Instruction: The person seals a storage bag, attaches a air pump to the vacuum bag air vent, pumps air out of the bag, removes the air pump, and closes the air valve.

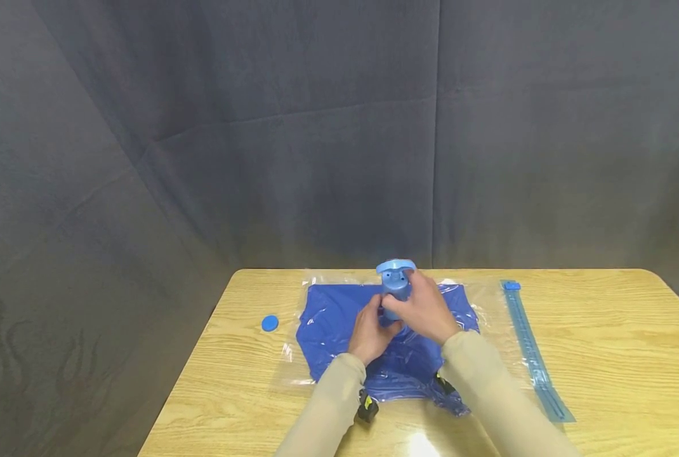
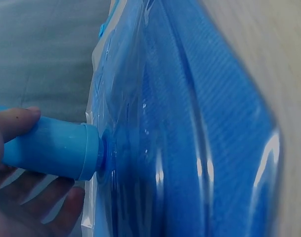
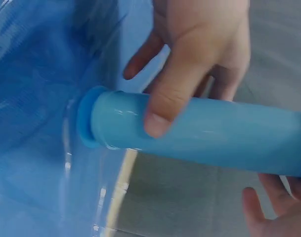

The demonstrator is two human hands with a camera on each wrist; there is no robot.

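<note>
A light-blue hand pump point(image 1: 395, 284) stands upright on a clear vacuum storage bag point(image 1: 490, 317). My left hand point(image 1: 368, 333) holds the lower part of its body. My right hand point(image 1: 425, 311) grips it higher up, just under the wide handle point(image 1: 396, 266), thumb across the body. In the left wrist view, the collar of the pump point(image 2: 91, 150) meets the blue round valve point(image 2: 105, 153) on the bag. The right wrist view shows a thumb lying on the pump body point(image 3: 214, 128). Folded blue cloth point(image 1: 334, 317) fills the bag, its plastic wrinkled and shiny.
A blue round cap point(image 1: 270, 323) lies on the wooden table point(image 1: 231, 374), left of the bag. Along the bag's right edge runs a blue zip strip point(image 1: 530, 349) with a slider point(image 1: 512, 286) near its far end. A grey curtain point(image 1: 339, 158) hangs behind the table.
</note>
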